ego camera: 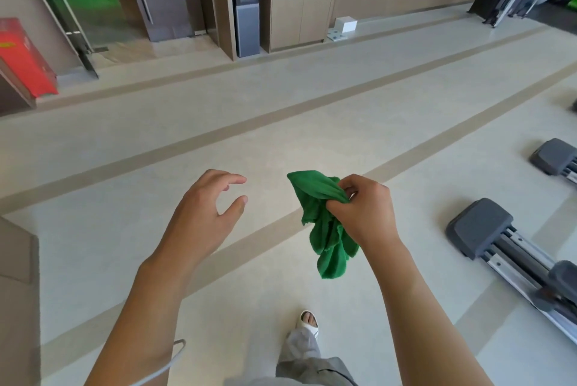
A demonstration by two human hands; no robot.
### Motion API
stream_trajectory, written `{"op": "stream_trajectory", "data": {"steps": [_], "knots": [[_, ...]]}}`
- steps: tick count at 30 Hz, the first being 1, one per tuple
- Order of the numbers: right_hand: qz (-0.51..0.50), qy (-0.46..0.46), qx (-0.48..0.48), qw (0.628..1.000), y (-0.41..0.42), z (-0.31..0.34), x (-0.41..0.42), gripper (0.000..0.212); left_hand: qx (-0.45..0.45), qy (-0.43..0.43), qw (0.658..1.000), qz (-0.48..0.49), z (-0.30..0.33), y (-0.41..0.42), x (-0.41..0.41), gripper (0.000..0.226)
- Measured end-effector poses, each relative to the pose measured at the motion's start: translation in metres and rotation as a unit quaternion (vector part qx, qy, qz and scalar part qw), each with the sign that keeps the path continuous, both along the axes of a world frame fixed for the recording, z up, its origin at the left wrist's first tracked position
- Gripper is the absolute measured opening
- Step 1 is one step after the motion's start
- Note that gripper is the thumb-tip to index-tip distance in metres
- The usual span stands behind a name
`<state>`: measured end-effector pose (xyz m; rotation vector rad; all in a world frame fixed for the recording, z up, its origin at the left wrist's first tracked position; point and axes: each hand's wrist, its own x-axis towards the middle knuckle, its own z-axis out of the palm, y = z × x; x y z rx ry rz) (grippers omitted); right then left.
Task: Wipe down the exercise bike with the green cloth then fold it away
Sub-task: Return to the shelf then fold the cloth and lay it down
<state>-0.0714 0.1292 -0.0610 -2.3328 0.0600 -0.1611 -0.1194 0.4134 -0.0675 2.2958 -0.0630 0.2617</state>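
My right hand (363, 210) grips a crumpled green cloth (324, 223) at mid height, with most of the fabric hanging down below the fist. My left hand (207, 207) is held out beside it, fingers loosely curved and apart, holding nothing; a gap of floor separates it from the cloth. At the right edge lie the grey padded feet and metal rails of exercise equipment (480, 228) on the floor; the rest of the machine is cut off by the frame.
I stand on a pale floor with tan stripes (249, 123). A water dispenser (246, 4) and a wooden bin cabinet (301, 1) line the far wall. A red box (23, 57) sits far left, a second grey foot (554, 156) at right. My sandalled foot (309, 321) shows below.
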Motion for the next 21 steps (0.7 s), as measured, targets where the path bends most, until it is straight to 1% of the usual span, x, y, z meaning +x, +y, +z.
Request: {"op": "stream_trajectory", "data": {"steps": [4, 8, 10, 14, 18, 21], "knots": [[0.031, -0.012, -0.026, 0.999, -0.013, -0.004, 0.071, 0.019, 0.014, 0.003, 1.0, 0.01, 0.001, -0.021, 0.062, 0.025], [0.079, -0.034, -0.115, 0.99, -0.027, -0.002, 0.14, 0.026, 0.027, 0.011, 0.999, 0.017, 0.01, -0.048, 0.126, 0.025], [0.103, -0.049, -0.142, 0.983, -0.035, -0.002, 0.174, 0.028, 0.03, 0.011, 0.999, 0.026, 0.016, -0.061, 0.156, 0.025], [0.13, -0.12, -0.181, 0.967, -0.043, -0.015, 0.233, 0.032, 0.049, 0.018, 0.998, 0.039, 0.021, -0.077, 0.205, 0.025], [0.142, -0.161, -0.206, 0.955, -0.045, -0.031, 0.273, 0.032, 0.069, 0.032, 0.996, 0.038, 0.018, -0.084, 0.238, 0.024], [0.162, -0.186, -0.201, 0.948, -0.042, -0.039, 0.301, 0.03, 0.075, 0.034, 0.996, 0.038, 0.017, -0.082, 0.267, 0.024]]}}
